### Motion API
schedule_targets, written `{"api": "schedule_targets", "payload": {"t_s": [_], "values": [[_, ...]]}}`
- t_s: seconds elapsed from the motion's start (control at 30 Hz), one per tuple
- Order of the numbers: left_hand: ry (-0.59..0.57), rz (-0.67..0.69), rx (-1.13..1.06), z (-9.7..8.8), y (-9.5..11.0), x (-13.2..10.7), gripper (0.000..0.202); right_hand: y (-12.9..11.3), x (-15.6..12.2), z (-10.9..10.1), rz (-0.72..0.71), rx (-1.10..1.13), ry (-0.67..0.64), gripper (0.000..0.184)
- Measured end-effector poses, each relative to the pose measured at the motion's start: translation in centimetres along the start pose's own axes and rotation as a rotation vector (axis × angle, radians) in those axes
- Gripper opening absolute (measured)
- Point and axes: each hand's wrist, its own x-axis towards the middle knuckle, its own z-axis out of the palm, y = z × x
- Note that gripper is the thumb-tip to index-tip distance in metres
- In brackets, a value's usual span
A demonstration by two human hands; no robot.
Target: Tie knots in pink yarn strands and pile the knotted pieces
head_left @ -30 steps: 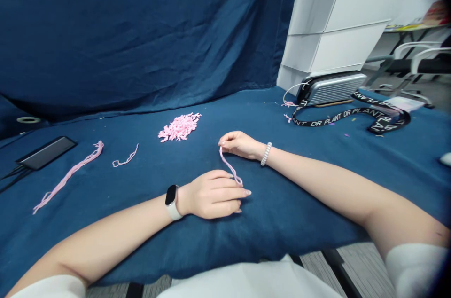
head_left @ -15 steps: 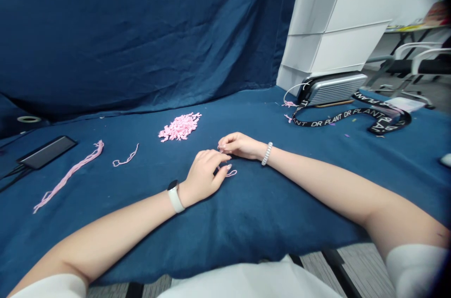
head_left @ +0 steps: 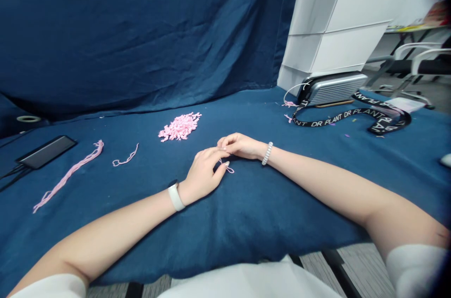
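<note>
My left hand (head_left: 206, 169), with a white-banded watch at its wrist, meets my right hand (head_left: 239, 145) over the middle of the blue cloth. Between their fingertips is a thin pink yarn (head_left: 230, 169), and a small loop of it sticks out beside my left thumb. Both hands are closed, fingertips pinched close together; the part of the yarn inside the fingers is hidden. Just beyond them lies a heap of short pink yarn pieces (head_left: 179, 127). To the left rest one loose pink strand (head_left: 127, 158) and a longer bundle of pink yarn (head_left: 70, 174).
A black power bank (head_left: 47, 151) with cables lies at the far left, near a tape roll (head_left: 28, 119). At the right are a silver ribbed case (head_left: 336, 90) and a black lettered lanyard (head_left: 338, 118). A blue curtain (head_left: 141, 30) hangs behind the table.
My left fingertips have shifted slightly up and closer to the right ones. The yarn loop by my left thumb has drawn a little toward the hands and shows less.
</note>
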Motion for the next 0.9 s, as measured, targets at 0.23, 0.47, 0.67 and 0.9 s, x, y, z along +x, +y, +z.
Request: {"api": "schedule_targets", "payload": {"t_s": [0.23, 0.47, 0.67, 0.9], "values": [[0.082, -0.042, 0.099, 0.09, 0.02, -0.27, 0.022, 0.01, 0.02, -0.04, -0.006, 0.019, -0.012, 0.009], [0.021, 0.018, 0.024, 0.31, -0.33, -0.04, 0.021, -0.14, -0.1, 0.07, -0.033, -0.041, -0.06, 0.004], [0.042, 0.068, -0.019, 0.33, -0.51, -0.03, 0.021, -0.03, -0.11, 0.07, -0.004, -0.043, -0.006, 0.006], [0.112, 0.134, 0.001, 0.36, -0.67, -0.05, 0.021, -0.03, 0.0, 0.34, -0.002, -0.039, 0.063, 0.009]]}}
